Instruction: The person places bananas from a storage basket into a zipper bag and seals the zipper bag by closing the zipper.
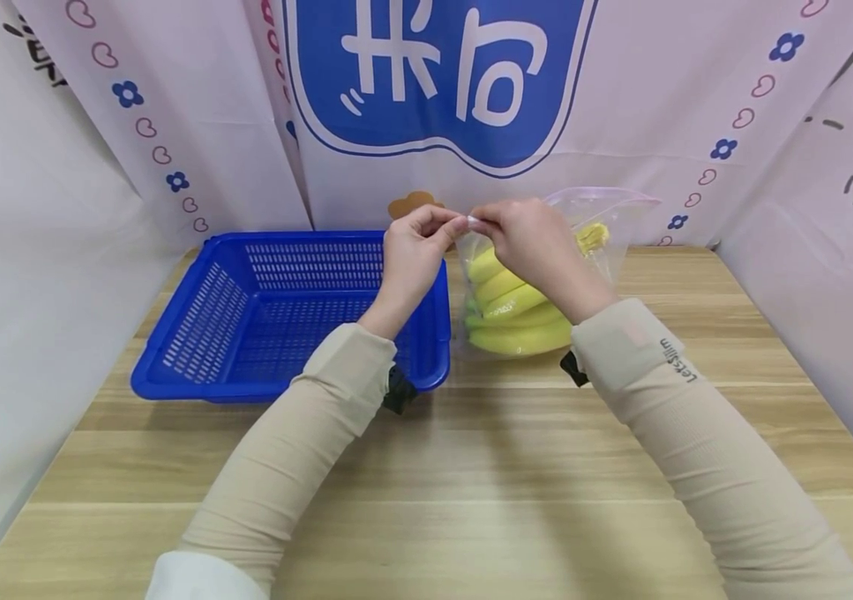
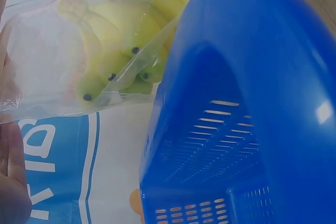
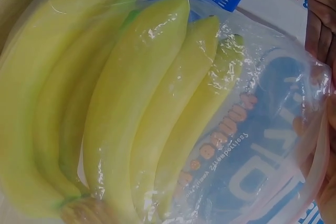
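A clear zip bag (image 1: pixel 595 198) with a bunch of yellow bananas (image 1: pixel 520 310) inside stands on the table, right of the blue basket. At the bag's top left corner, my left hand (image 1: pixel 415 250) pinches the edge between thumb and forefinger. Right beside it my right hand (image 1: pixel 535 246) pinches the same edge, its fingertips almost meeting the left ones. The bag's pinkish top strip gapes on the right side. In the right wrist view the bananas (image 3: pixel 131 98) fill most of the bag, with their stem end low in that view.
A blue perforated plastic basket (image 1: pixel 439 333) sits at the left on the wooden table (image 1: pixel 471 500), its near right corner under my left wrist. Behind the table hangs a white cloth (image 1: pixel 666 100) with a blue printed sign. More white cloth closes off both sides.
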The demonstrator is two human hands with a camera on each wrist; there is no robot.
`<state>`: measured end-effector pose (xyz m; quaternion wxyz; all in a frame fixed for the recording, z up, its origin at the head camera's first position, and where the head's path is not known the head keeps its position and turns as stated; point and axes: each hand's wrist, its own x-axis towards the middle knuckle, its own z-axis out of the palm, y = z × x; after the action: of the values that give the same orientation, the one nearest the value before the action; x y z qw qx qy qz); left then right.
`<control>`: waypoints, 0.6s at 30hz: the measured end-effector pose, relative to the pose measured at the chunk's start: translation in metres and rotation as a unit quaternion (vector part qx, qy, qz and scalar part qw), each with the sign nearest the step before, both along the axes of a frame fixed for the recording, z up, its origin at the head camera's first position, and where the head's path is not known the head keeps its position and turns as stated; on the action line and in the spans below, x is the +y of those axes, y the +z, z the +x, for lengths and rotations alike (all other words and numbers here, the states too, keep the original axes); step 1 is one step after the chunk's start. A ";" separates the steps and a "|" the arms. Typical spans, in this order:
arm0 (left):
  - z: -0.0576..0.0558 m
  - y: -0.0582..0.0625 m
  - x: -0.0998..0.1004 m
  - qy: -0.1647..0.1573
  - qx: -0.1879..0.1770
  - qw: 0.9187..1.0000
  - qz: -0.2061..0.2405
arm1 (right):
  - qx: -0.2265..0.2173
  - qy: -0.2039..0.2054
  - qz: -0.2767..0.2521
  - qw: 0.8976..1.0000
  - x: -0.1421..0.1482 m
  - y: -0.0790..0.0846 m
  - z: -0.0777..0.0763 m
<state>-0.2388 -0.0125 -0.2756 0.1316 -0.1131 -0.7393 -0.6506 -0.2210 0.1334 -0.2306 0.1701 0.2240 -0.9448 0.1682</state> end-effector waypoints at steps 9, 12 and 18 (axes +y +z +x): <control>0.000 0.001 0.001 0.003 0.005 1.000 -0.014 | -0.001 -0.002 0.005 1.000 0.004 0.000 -0.002; 0.001 0.001 0.002 0.002 0.006 1.000 -0.016 | 0.000 -0.005 0.012 1.000 0.006 -0.001 -0.003; 0.000 0.000 0.002 0.006 -0.008 1.000 -0.012 | 0.007 -0.014 0.016 1.000 0.010 -0.001 -0.002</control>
<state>-0.2384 -0.0105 -0.2756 0.1282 -0.1049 -0.7489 -0.6416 -0.2235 0.1439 -0.2321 0.1755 0.2147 -0.9492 0.1487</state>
